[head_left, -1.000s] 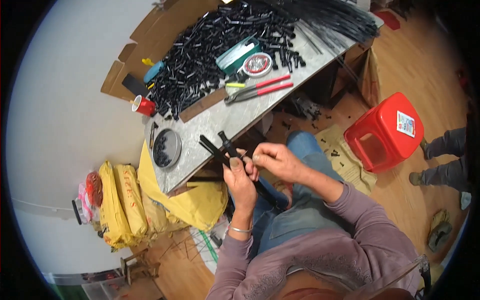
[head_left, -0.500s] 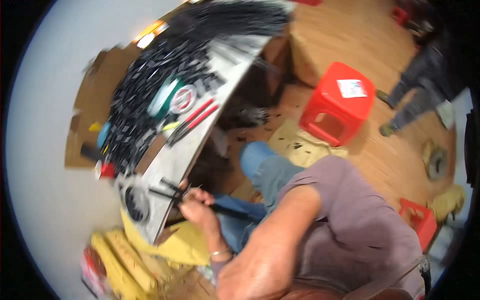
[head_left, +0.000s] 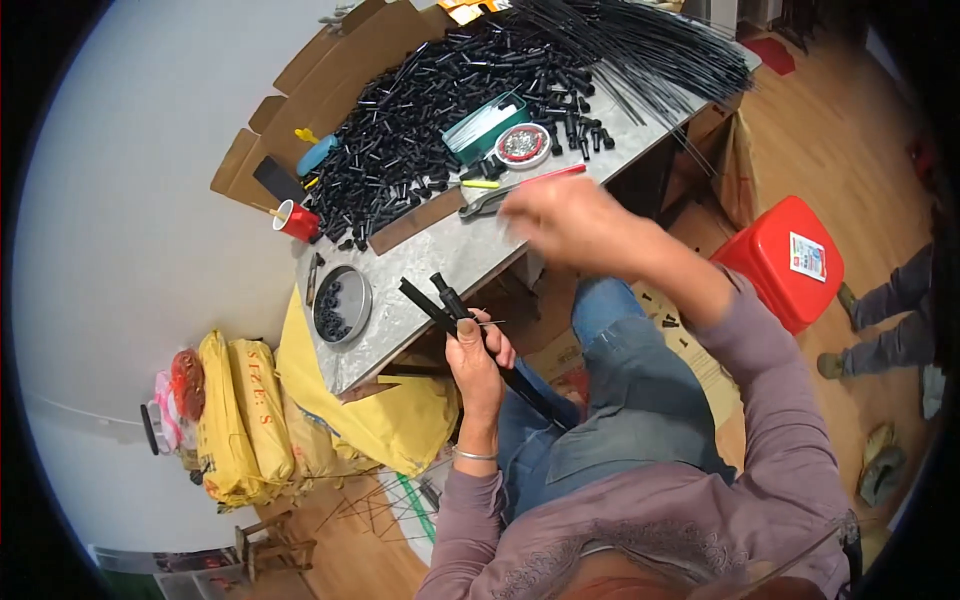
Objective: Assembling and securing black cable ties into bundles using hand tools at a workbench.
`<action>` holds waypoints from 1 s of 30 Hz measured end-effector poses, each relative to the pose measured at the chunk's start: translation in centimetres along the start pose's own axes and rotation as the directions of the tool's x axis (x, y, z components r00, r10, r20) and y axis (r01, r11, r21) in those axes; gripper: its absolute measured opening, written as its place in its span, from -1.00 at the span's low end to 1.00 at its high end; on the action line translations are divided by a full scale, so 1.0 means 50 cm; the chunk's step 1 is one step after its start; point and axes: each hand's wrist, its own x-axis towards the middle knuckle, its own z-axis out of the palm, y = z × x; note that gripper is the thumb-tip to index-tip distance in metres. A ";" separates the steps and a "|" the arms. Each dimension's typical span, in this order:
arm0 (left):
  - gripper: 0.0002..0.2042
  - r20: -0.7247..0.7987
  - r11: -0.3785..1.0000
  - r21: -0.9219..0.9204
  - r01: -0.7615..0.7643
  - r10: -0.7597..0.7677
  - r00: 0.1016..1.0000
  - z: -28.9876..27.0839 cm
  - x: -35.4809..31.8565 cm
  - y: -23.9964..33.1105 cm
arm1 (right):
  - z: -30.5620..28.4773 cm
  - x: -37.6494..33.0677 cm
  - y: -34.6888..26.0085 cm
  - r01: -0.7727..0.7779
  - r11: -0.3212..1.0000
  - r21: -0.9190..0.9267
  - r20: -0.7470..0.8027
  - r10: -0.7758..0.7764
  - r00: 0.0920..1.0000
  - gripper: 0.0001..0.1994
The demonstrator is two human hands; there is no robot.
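Pale wall [head_left: 130, 250] on the left, wooden floor [head_left: 820, 130] on the right, grey table [head_left: 430, 245] slanting between them. I'm seeing the left hand [head_left: 475, 365] gripping black tubes [head_left: 447, 295] just off the table's near edge, above the lap, thumb pressing on top and fingers curling round underneath. A thin pin [head_left: 490, 322] is sticking out sideways by those fingers. The right hand [head_left: 570, 225] is hovering blurred over the table edge, covering part of the red-handled pliers [head_left: 485, 205]; I'm not able to tell whether its fingers are holding anything. I'm judging the tubes light, fairly stiff, smooth enough to roll a bit, not very fragile; I'd be taking hold around the middle, as the thumb is doing, keeping off the pin's point. On the table, a heap of black parts [head_left: 400, 150] is spreading behind a green box [head_left: 470, 150], long black rods [head_left: 650, 50] are lying at the far end, and a round tin [head_left: 355, 300] is holding small black rings [head_left: 330, 318]. Yellow sacks [head_left: 260, 400] are leaning below left; a red stool [head_left: 780, 250] is standing right, another person's legs [head_left: 890, 320] beyond.
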 end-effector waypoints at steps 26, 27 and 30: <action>-0.53 -0.040 1.000 -0.025 -0.009 0.008 0.999 -0.014 0.006 -0.013 | 0.070 -0.252 0.015 -0.174 0.980 0.097 0.076 0.167 0.983 -0.63; -0.53 -0.038 1.000 -0.027 -0.007 0.006 0.999 -0.011 0.004 -0.013 | 0.064 -0.252 0.013 -0.176 0.980 0.094 0.075 0.170 0.983 -0.63; -0.52 -0.044 1.000 0.004 -0.011 0.011 0.999 -0.003 -0.002 -0.007 | 0.045 -0.236 0.011 0.013 0.996 -0.084 -0.024 -0.015 1.000 -0.58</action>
